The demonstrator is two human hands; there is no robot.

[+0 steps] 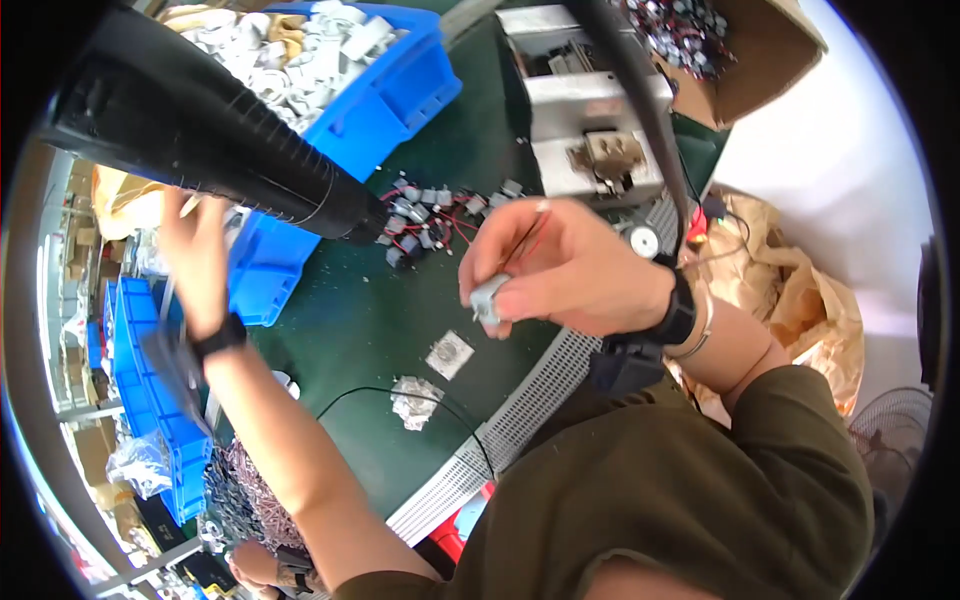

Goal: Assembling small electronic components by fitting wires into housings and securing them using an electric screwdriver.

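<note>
- Head view: right hand (575,270) has its grip closed around a grey part (487,298), fingers half-hiding it
- Left hand (195,250) near a blue bin (265,272), grip impossible to tell
- Black tube (230,140) blocks the view; worktop (340,335) opens leftward, perforated edging (530,405) bodyside

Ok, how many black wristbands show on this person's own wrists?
2: one black wristband at the wrist of the left hand, the other black wristband at the wrist of the right hand.

grey plastic part (486,298); smooth plastic bin (388,112); crumpled brown paper (815,310)
</note>
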